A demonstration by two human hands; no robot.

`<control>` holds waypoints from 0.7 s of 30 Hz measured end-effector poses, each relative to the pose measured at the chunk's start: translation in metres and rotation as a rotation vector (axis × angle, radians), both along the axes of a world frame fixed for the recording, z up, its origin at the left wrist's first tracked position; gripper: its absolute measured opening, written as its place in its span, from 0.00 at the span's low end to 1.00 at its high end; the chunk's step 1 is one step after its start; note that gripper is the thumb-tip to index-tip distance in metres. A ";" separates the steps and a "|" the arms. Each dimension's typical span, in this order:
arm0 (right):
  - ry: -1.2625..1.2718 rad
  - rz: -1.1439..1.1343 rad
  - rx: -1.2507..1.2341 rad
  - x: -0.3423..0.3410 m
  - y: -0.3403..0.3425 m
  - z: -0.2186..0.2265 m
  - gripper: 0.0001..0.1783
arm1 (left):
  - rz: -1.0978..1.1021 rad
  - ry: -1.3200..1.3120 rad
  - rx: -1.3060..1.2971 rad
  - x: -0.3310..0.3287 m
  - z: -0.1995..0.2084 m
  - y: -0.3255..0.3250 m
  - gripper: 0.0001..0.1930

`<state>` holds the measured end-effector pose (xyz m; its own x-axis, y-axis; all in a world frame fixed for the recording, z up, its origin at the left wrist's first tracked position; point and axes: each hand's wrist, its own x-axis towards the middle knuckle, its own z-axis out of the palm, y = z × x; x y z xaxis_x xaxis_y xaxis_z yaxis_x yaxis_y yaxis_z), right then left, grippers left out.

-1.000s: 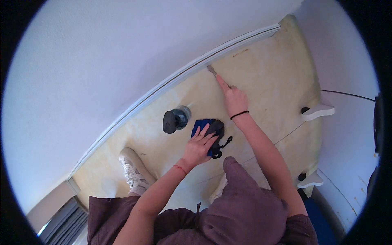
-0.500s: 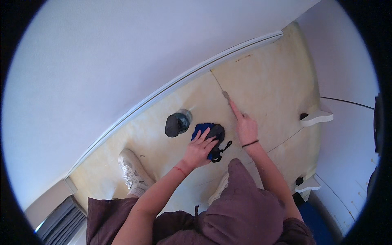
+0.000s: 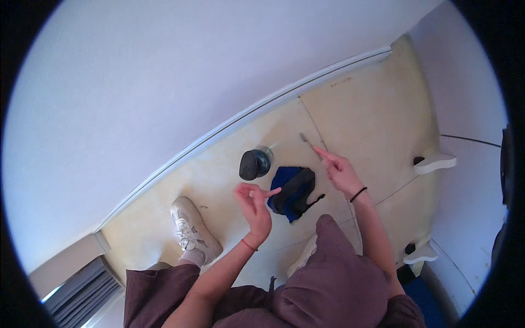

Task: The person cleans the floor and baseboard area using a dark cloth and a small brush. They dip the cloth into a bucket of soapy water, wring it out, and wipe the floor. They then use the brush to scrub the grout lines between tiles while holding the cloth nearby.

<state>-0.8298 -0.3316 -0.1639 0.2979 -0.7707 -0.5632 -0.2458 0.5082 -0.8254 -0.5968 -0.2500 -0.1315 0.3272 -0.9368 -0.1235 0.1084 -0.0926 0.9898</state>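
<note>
In my right hand is a slim tool with a small grey head, much like a toothbrush. The index finger stretches along its handle, and the head is beside a dark floor joint. My left hand is over the floor with its fingers loosely bent and apart, holding nothing. One finger points toward the edge of a crumpled blue and black cloth; whether it touches is unclear. Just beyond that hand stands a translucent teal bottle with a black top.
A white wall with a baseboard runs along the far side of the beige tiled floor. White furniture feet stand at the right. My shoe is at the left, near a grey vent.
My left hand has lifted off the cloth and moved left. The right hand has drawn the tool's head back, off the joint. The whole view has shifted slightly.
</note>
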 end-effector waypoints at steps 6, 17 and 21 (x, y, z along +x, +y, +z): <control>-0.778 0.016 0.661 0.044 -0.022 0.070 0.26 | 0.099 0.043 0.132 0.005 0.054 -0.059 0.10; -0.749 0.059 0.582 0.044 -0.026 0.074 0.27 | -0.033 -0.090 0.103 0.020 0.054 -0.078 0.14; -0.756 0.044 0.562 0.039 -0.020 0.075 0.27 | -0.055 -0.067 0.138 0.019 0.056 -0.078 0.13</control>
